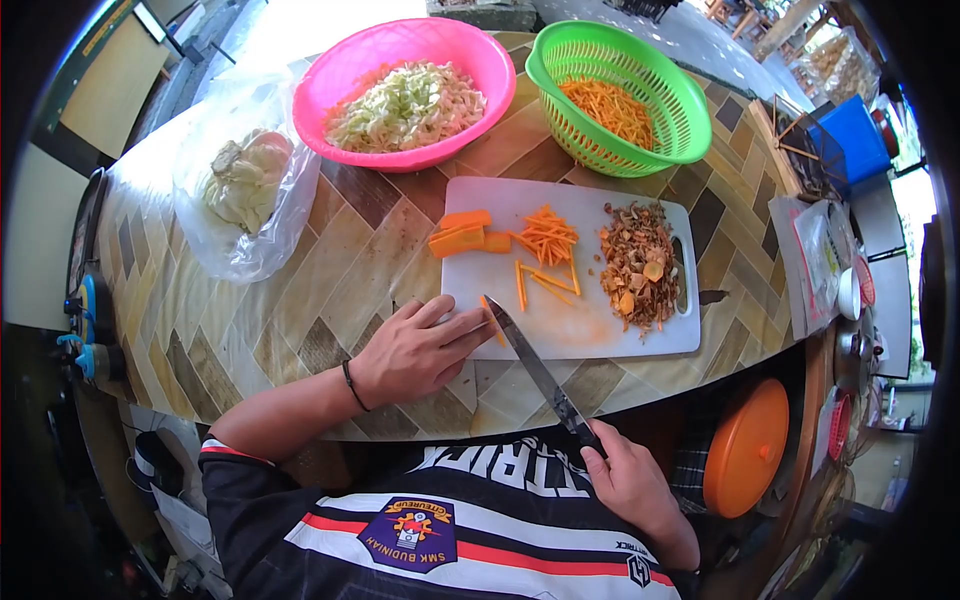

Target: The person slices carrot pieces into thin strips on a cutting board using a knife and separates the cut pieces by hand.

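My left hand (420,348) has its fingers together, pressing a thin carrot slice (494,320) against the near left part of the white cutting board (560,335). My right hand (628,470) is wrapped around the handle of a knife (540,372). The blade points up and left, its tip beside the carrot slice and my left fingertips. Farther back on the board lie stacked carrot pieces (466,235), a small heap of carrot sticks (546,238) and a few loose sticks. A pile of carrot peelings (638,265) covers the right end, near the board's handle slot.
Behind the board stand a pink basin (318,92) of shredded cabbage (410,108) and a green basket (690,125) of carrot shreds (612,108). A cabbage in a plastic bag (240,185) sits at left. An orange lid (745,450) is below the table edge at right.
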Motion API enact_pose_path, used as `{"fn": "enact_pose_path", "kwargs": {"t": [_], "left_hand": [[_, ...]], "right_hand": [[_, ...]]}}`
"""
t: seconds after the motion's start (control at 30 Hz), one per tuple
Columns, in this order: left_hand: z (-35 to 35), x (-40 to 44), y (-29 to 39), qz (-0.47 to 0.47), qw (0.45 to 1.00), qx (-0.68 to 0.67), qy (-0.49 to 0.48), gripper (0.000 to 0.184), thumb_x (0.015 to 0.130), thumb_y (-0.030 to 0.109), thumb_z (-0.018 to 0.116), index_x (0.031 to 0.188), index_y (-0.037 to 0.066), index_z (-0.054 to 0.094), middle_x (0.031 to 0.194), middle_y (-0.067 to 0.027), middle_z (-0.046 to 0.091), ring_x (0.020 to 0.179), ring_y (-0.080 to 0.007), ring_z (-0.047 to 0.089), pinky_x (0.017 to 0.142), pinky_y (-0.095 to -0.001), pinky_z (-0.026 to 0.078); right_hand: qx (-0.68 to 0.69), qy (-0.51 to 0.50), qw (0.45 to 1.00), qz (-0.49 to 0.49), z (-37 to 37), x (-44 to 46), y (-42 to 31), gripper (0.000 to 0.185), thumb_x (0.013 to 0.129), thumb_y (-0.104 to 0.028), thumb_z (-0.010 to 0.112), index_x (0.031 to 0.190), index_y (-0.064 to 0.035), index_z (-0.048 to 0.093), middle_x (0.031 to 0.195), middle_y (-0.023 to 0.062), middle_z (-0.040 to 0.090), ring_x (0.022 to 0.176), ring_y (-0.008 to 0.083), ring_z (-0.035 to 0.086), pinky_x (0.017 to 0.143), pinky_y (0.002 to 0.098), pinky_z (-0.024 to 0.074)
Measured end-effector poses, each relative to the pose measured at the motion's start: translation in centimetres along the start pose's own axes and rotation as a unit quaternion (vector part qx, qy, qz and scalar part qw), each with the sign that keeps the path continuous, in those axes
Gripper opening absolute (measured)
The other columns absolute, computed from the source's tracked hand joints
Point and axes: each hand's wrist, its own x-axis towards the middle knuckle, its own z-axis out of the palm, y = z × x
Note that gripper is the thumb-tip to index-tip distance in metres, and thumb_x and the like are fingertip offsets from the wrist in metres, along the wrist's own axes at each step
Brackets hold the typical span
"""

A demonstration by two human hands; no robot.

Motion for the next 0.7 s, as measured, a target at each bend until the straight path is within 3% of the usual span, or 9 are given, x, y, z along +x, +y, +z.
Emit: {"fn": "enact_pose_path", "kwargs": {"t": [0.37, 0.7], "left_hand": [[0.4, -0.6, 0.1, -0.023, 0.999, 0.024, -0.004, 0.061, 0.072, 0.012, 0.068, 0.132, 0.017, 0.06, 0.134, 0.0067, 0.052, 0.105, -0.0214, 0.047, 0.087, -0.0353, 0.044], [0.3, -0.5, -0.1, -0.013, 0.999, 0.032, -0.014, 0.06, 0.074, 0.015, 0.068, 0.133, 0.016, 0.059, 0.135, 0.006, 0.05, 0.104, -0.0209, 0.046, 0.082, -0.0335, 0.043]], "right_hand": [[0.021, -0.005, 0.998, 0.066, 0.8, -0.6, -2.1, 0.034, 0.096, -0.016, 0.054, 0.125, 0.0008, 0.048, 0.106, 0.0256, 0.064, 0.092, 0.0458, 0.062, 0.075, 0.0488, 0.0524], [-0.004, -0.002, 0.998, 0.064, 1.0, -0.8, -2.3, 0.034, 0.096, -0.016, 0.053, 0.125, 0.0011, 0.048, 0.105, 0.0258, 0.064, 0.088, 0.046, 0.063, 0.072, 0.0496, 0.0532]]}}
